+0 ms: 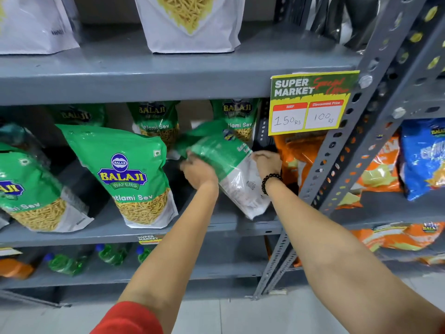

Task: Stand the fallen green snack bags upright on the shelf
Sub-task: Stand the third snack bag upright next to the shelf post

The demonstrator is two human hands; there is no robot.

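Your left hand (198,171) and right hand (266,162) grip a glossy, crinkled green bag (224,160), tilted at centre frame, fingers (190,162) closed on its edges.

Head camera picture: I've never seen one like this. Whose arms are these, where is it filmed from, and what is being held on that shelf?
There is no machine here. A person wears a wide-angle camera on the head, looking forward and down, so you see their own two bare arms reaching out. The left hand and the right hand, with a black bead bracelet on its wrist, grip a tilted green snack bag from either side, its back facing us. It sits on a grey metal shelf. More green bags stand or lean to the left and behind. Orange bags lie to the right, beneath a yellow price sign.
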